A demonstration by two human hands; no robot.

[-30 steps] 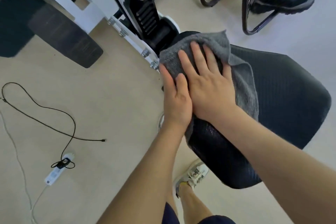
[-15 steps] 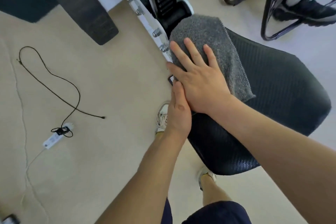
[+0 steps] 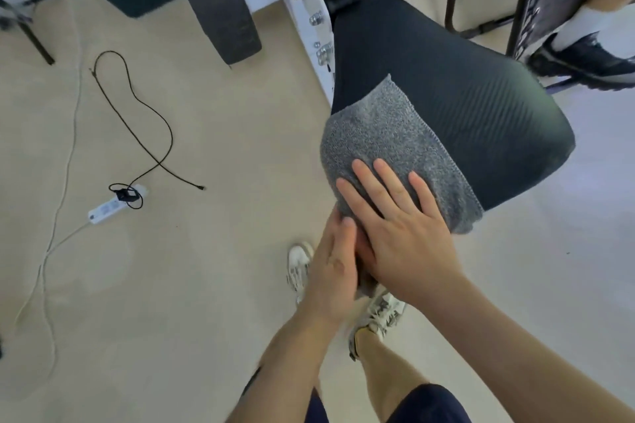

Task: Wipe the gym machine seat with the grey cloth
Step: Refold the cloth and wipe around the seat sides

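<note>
Cloth: the grey cloth (image 3: 395, 144) is spread over the near left edge of the black seat (image 3: 474, 96).
Right hand (image 3: 402, 233): laid flat on the cloth, fingers spread.
Left hand (image 3: 331, 271): pressed against the seat's edge beside the right hand; its grip cannot be told.
Floor: 1 white power strip (image 3: 113, 206) is seen well apart.

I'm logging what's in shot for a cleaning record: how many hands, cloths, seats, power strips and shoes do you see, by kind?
Hands: 2, left hand and right hand
Grey cloths: 1
Machine seats: 1
Power strips: 1
Shoes: 3, two white and one black
Total: 8
</note>
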